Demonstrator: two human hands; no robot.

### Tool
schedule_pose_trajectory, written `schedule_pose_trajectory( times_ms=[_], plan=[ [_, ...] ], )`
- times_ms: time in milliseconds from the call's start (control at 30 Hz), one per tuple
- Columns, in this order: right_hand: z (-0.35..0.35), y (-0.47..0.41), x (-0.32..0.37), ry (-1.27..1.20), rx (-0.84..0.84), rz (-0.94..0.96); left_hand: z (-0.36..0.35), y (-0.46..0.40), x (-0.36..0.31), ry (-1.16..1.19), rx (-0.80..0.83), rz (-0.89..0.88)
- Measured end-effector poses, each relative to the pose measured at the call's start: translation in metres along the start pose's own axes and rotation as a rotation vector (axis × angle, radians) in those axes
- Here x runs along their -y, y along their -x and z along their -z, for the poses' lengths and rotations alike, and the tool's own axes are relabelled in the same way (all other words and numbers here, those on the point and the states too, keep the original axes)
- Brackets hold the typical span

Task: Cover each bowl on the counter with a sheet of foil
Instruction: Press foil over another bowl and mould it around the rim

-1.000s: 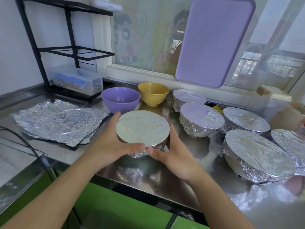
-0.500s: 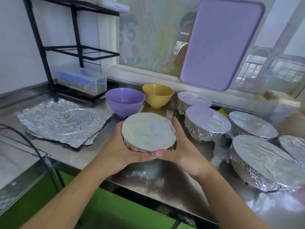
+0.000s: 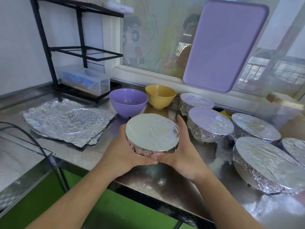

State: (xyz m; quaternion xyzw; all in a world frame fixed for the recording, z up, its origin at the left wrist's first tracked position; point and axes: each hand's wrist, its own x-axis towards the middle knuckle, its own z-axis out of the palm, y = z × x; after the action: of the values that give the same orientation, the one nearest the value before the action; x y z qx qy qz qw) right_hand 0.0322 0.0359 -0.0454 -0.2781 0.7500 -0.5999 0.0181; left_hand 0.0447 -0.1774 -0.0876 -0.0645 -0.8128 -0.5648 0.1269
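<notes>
- Step in hand: a foil-covered bowl [image 3: 152,134] is held up off the steel counter [image 3: 173,180], near centre. Its foil top is drawn flat and the edge is crimped down round the rim.
- Left hand [image 3: 123,152]: cupped round the bowl's left side and underside, thumb lying along the near foil edge. It grasps the bowl.
- Right hand [image 3: 183,151]: cupped round the right side, fingers reaching up the far side, thumb meeting the left thumb at the near edge. It also grasps the bowl.
- Judgement: the wrap on this bowl looks complete; the hands appear to be pressing the skirt tight or about to set the bowl down.
- Covered already: five foil-topped bowls [image 3: 210,124] stand in a cluster on the right, from the far sill to the near right edge.
- Outstanding: a purple bowl [image 3: 128,103] and a yellow bowl [image 3: 160,96] stand uncovered, side by side, just beyond the held bowl.
- Supply: a stack of crinkled foil sheets [image 3: 67,120] lies flat on the counter at left, just beside the purple bowl.
- Next move calls for: placing the held bowl on bare counter among the finished ones, then lifting one single sheet off the stack.
- Caution: the sheets lie closely stacked and may lift together.
</notes>
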Motion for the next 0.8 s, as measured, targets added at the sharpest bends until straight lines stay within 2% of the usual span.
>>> schedule_pose_trajectory(
  times_ms=[200,333,500,600,800],
  plan=[
    [0.01,0.001,-0.003,-0.017,0.064,-0.052,0.002,0.016,-0.007,0.022,-0.011,-0.04],
    [0.024,-0.008,-0.002,-0.173,0.052,-0.128,0.007,0.024,-0.014,0.081,-0.065,0.009],
    [0.015,-0.018,-0.009,-0.318,0.025,-0.193,-0.015,0.027,-0.029,0.155,-0.166,-0.071],
    [0.011,-0.015,-0.013,-0.313,0.014,-0.176,-0.019,0.024,-0.028,0.187,-0.203,-0.067],
    [0.014,-0.001,-0.016,-0.143,0.063,-0.153,-0.003,0.023,-0.02,0.158,-0.095,0.044]
  ],
)
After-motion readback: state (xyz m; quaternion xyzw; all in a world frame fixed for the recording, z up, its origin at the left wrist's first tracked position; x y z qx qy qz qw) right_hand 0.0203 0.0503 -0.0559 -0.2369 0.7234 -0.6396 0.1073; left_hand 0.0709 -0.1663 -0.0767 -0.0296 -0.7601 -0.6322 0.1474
